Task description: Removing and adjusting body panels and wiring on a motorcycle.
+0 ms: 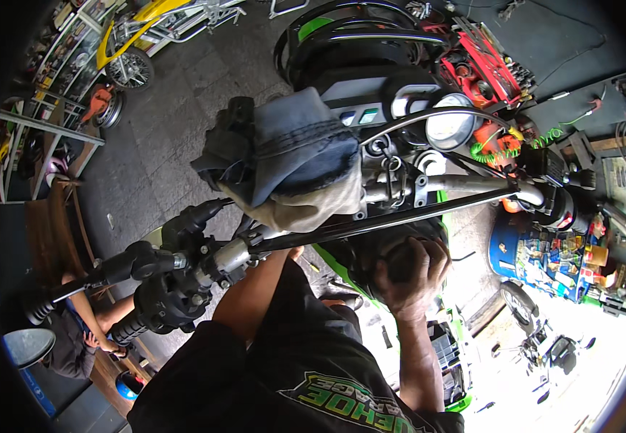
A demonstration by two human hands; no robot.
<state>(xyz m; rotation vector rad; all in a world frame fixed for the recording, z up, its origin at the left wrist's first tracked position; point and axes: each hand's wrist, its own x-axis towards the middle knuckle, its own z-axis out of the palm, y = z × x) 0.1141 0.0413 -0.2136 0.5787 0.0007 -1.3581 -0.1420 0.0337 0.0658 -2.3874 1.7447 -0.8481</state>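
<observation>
I look down over a green and black motorcycle (443, 361). Its handlebar (428, 189) and black crossbar (370, 224) run across the middle. A grey and blue cloth (291, 162) is draped over the bar. My right hand (410, 278) is closed around a black rounded part just below the crossbar. My left forearm (255, 296) reaches up under the bar; only the edge of my left hand (295, 253) shows there, and the rest is hidden behind the bar and cloth. The left grip and switch cluster (165, 281) sit to its left.
A round gauge (450, 123) sits behind the bar. A red tool tray (482, 61) lies at the upper right, and a blue drum (515, 249) holds small items at the right. A yellow bike (136, 36) stands at the upper left. Another person (85, 332) sits at the lower left, near a mirror (28, 346).
</observation>
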